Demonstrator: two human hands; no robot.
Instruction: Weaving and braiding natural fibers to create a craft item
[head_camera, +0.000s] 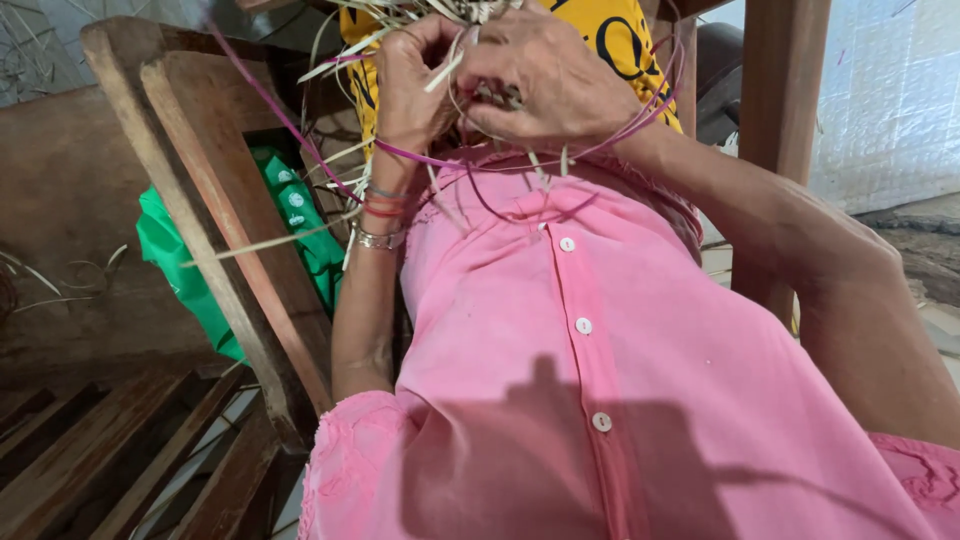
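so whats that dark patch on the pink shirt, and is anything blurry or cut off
Head view: the dark patch is a hard-edged shadow on the pink shirt, so the light is strong and directional. Left hand and right hand are sharp, but the pale weaving strips run off the top edge. The wide lens bends the wooden chair back.

a rough home craft spot: worn wooden chair (215, 210), wooden post (785, 120), loose straw strips (270, 243) scattered about, a white woven tarp (890, 100) hung as a wall
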